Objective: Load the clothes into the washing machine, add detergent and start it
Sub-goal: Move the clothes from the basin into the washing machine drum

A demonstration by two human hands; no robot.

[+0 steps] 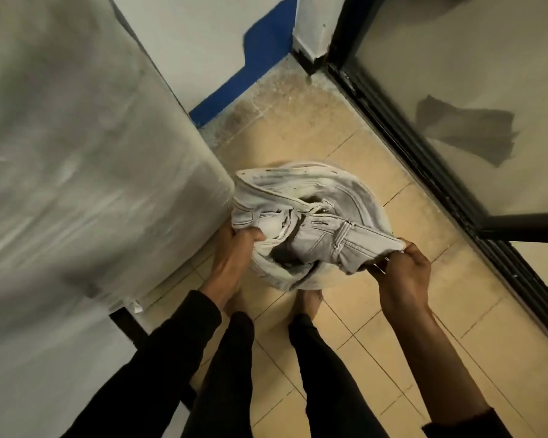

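Jeans (pixel 317 222), pale grey denim, bunched and hanging at frame centre above the tiled floor (pixel 377 311), waistband gaping upward with belt loops and dark inner folds showing. Being held at both sides: left hand (pixel 234 251) at 9 o'clock of the bundle, fingers curled round a fold of the waistband, thumb pressing over the fabric; right hand (pixel 402 270) at 4 o'clock, fingertips pinching the edge of the denim near a belt loop. Both grips closing firmly on the cloth. Left forearm in a black sleeve (pixel 159 349) reaching in from 7 o'clock; right forearm bare, entering from 5 o'clock. Two bare feet showing directly beneath the bundle at 6 o'clock, legs in black trousers (pixel 323 374) running to the lower frame edge.

Washing machine (pixel 76 169), grey, blurred, filling the 9 to 11 o'clock region, its rounded front corner lying just beside the jeans and the left hand; whether touching, impossible to tell. Lid or opening not visible. Dark stand under the machine showing at 7 o'clock. White wall with a blue painted band (pixel 250 77) at 12 o'clock, meeting stained floor in the corner. Black-framed glass door (pixel 472 105) running from 1 to 4 o'clock, its track lying along the tiles, well apart from the jeans.
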